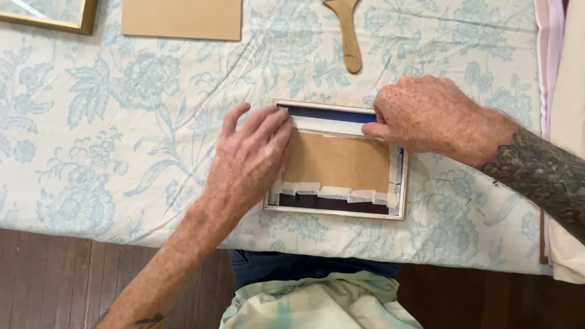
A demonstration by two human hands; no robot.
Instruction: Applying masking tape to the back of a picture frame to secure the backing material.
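Observation:
A small picture frame lies face down on the cloth-covered table, with a brown backing board in it and strips of pale masking tape along its edges. My left hand lies flat with fingers apart on the frame's left side, fingertips at its upper left corner. My right hand rests on the upper right corner, thumb and fingers pressing the pale tape strip along the top edge. A dark blue band shows under the tape at the top.
A wooden-handled tool lies above the frame. A brown board sits at the top, and a gold frame's corner at the top left. Folded fabric runs along the right side. The table's near edge meets dark wooden floor.

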